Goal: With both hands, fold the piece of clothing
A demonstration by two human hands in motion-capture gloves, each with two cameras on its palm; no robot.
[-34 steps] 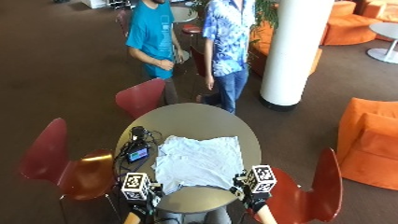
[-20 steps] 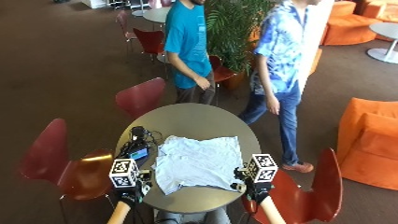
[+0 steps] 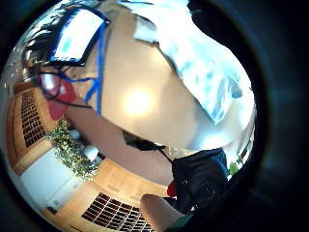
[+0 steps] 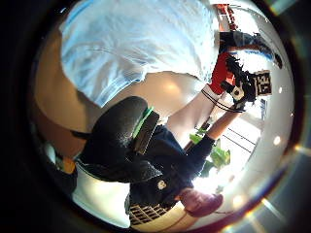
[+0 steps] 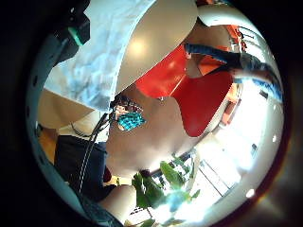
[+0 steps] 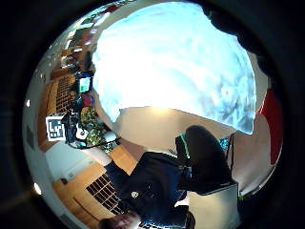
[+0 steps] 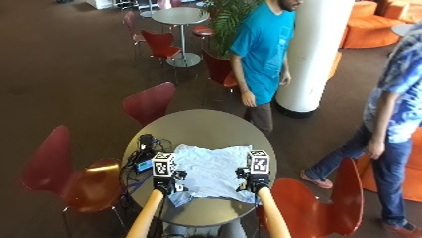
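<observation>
Right now your light blue piece of clothing (image 7: 214,172) lies spread flat on the round counter (image 7: 198,126), its near edge towards you. Your left hand (image 7: 166,182) is over the near left corner and your right hand (image 7: 252,182) over the near right edge, but I cannot tell whether either hand's fingers are open or pinching cloth. Beside the garment on your left sits a small device with a lit screen (image 7: 143,163) among cables, and red chairs (image 7: 310,201) ring the counter.
</observation>
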